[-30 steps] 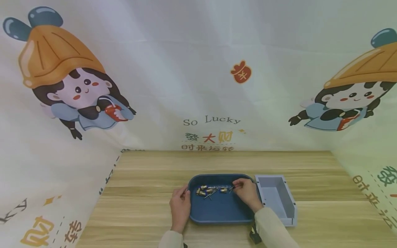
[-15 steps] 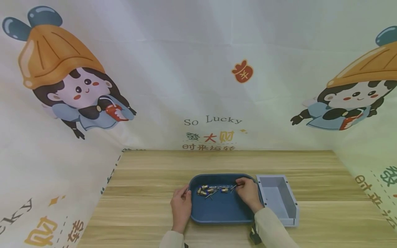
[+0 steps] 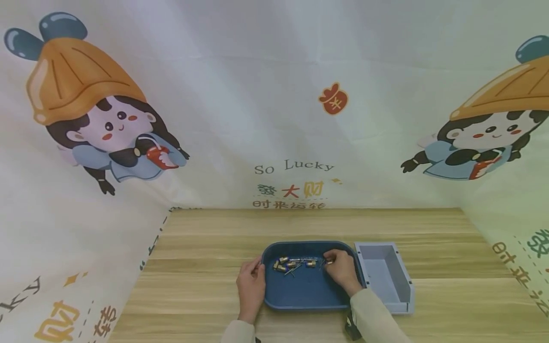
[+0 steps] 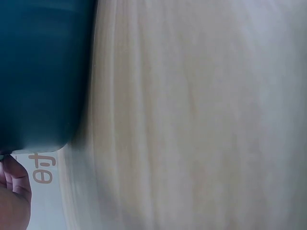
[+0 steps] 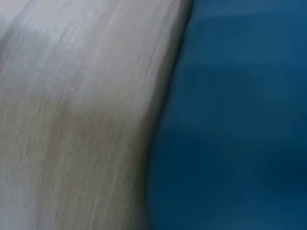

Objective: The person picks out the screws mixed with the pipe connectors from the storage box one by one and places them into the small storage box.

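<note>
— In the blue tray (image 3: pixel 306 295), what have you got?

— A loose cluster of small brass pieces (image 3: pixel 293 263) with thin metal pins, lying along the far half of the tray floor. The near half of the floor is bare blue. The tray sits on the wooden table (image 3: pixel 206 267), close to my edge of it.

— And the box beside it?

— The grey bin (image 3: pixel 383 276) stands just to the right of the tray, its side touching or nearly touching the tray's rim. I see nothing inside it from above.

— Where is your right hand?

— My right hand (image 3: pixel 340 269) is inside the tray at its far right corner, back of the hand up, fingers curled down. The fingertips pinch one small piece (image 3: pixel 328 260) at the right end of the cluster. It is too small for me to say more about it. My sleeve runs back over the tray's near right corner.

— And the left?

— My left hand (image 3: pixel 250 285) is at the tray's left side, fingers curled against the rim near the far left corner, gripping it. The wrist view on that side shows only the tray's outer wall, the table and a bit of my fingers (image 4: pixel 14 179), blurred.

— Anything around you?

— A white printed cloth (image 3: pixel 274 95) hangs behind and to both sides, with cartoon figures and lettering.
</note>
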`<act>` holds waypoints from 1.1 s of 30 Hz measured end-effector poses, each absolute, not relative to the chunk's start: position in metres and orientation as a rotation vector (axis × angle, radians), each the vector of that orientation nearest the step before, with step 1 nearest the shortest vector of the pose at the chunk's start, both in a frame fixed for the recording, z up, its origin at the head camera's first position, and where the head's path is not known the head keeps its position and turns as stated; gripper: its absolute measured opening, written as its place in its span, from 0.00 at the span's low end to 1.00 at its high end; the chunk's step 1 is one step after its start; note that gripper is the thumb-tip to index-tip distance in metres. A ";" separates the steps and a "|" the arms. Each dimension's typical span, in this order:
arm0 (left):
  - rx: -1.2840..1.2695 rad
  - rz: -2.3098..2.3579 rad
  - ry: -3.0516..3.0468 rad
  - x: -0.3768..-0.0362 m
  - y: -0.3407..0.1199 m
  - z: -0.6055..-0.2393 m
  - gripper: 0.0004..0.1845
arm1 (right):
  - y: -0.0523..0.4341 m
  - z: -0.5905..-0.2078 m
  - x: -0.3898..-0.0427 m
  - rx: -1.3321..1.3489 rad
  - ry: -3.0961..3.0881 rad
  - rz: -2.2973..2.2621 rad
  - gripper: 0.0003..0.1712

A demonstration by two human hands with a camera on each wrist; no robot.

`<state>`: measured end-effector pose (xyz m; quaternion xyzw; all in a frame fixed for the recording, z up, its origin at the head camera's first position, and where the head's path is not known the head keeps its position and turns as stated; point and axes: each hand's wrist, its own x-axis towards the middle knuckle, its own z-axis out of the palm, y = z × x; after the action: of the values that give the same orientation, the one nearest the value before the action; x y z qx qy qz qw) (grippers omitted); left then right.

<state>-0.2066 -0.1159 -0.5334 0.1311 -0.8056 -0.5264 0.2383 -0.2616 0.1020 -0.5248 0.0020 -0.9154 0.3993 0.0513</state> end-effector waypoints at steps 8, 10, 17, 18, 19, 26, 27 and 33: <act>0.369 -1.444 -2.205 -0.207 -0.116 -0.533 0.11 | 0.101 -0.526 -0.259 0.069 -2.792 1.198 0.12; 0.378 -1.449 -2.210 -0.207 -0.116 -0.533 0.12 | 0.100 -0.526 -0.259 0.072 -2.805 1.185 0.11; 0.385 -1.443 -2.216 -0.207 -0.116 -0.531 0.11 | 0.098 -0.524 -0.258 0.087 -2.882 1.078 0.09; 0.383 -1.442 -2.215 -0.207 -0.116 -0.531 0.11 | 0.098 -0.523 -0.257 0.088 -2.891 1.063 0.09; 0.381 -1.442 -2.215 -0.207 -0.116 -0.531 0.11 | 0.098 -0.523 -0.257 0.089 -2.896 1.052 0.08; 0.387 -1.435 -2.213 -0.208 -0.116 -0.532 0.11 | 0.097 -0.522 -0.255 0.088 -2.924 1.007 0.06; 0.385 -1.433 -2.213 -0.208 -0.116 -0.531 0.11 | 0.097 -0.522 -0.255 0.089 -2.927 1.003 0.06; 0.395 -1.431 -2.223 -0.207 -0.116 -0.530 0.11 | 0.097 -0.525 -0.255 0.118 -2.934 0.959 0.05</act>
<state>-0.2069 -0.1156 -0.5304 0.1438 -0.8089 -0.5207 0.2318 -0.2548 0.0966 -0.5248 0.0383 -0.9495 0.3105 0.0261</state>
